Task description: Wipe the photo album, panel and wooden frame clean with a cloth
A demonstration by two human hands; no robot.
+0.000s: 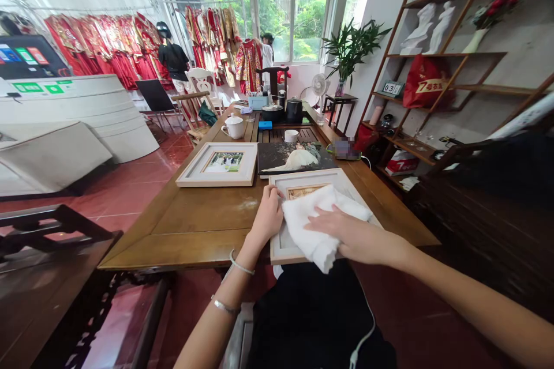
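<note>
A light-wood picture frame lies near the table's front edge, and a white cloth covers much of its face. My left hand is closed around the frame's left side, fingers curled at the edge. On top of the cloth, my right hand presses down with fingers spread, and cloth bunches under the palm and hangs over the front edge. Part of a brownish picture shows above the cloth; the rest is hidden. To the left is a second framed photo, and behind lies a dark panel with a white figure.
The wooden table also bears a lidded white cup, a small white cup, a blue box and a phone-like item. A shelf stands right. Two people are near red garments at the back.
</note>
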